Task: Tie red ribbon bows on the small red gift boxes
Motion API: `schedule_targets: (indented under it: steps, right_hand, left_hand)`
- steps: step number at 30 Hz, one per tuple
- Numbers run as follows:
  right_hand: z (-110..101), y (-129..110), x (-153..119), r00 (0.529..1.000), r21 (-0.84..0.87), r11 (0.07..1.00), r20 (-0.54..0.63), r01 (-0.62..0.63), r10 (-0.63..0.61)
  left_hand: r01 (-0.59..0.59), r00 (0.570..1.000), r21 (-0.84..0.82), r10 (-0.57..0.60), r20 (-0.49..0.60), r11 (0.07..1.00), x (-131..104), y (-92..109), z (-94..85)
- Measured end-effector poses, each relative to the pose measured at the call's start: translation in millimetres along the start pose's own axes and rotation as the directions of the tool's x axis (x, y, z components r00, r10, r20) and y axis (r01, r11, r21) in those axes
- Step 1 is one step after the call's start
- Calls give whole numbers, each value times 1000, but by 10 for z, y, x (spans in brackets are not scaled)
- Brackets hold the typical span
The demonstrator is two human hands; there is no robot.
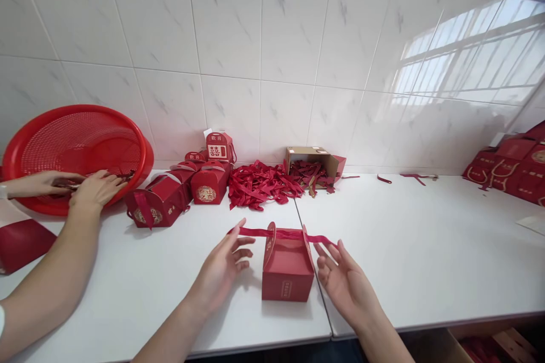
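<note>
A small red gift box (287,272) stands on the white table in front of me, with two rounded flaps raised at its sides. A red ribbon (292,234) runs across its top, through both flaps. My left hand (222,265) is left of the box and pinches one ribbon end between thumb and index finger, its other fingers loosely curled. To the right of the box, my right hand (346,281) holds the other end at its fingertips. The ribbon is stretched out to both sides, slightly slack on the right.
At the left, another person's hands (96,188) reach into a tilted red basket (147,153). Finished-looking red boxes (208,184), a ribbon pile (259,184) and an open carton (309,152) line the wall. Red bags (511,167) stand far right. A seam crosses the table (426,255).
</note>
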State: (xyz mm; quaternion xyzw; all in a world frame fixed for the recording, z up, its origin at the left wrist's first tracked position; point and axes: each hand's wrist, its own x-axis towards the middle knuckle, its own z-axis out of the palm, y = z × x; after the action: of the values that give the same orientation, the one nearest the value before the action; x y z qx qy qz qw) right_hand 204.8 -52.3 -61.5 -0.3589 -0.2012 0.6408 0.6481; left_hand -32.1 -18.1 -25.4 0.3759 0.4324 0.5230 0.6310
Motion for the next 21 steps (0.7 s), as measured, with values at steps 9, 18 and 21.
schedule_targets:
  steps: [9, 18, 21]
  right_hand:
    - [224, -548, 31, 885, -116, 889, -101, 444, -455]
    - [871, -1093, -90, 682, -458, 526, 307, 717, -663]
    - [1030, -1133, -137, 685, -466, 510, 389, 723, -616]
  left_hand:
    - [-513, 846, 9, 508, -161, 858, 44, 540, 150]
    - [-644, 735, 428, 668, 115, 634, 14, 1180, 610]
    - [-670, 724, 427, 662, 195, 607, 2, 1279, 733]
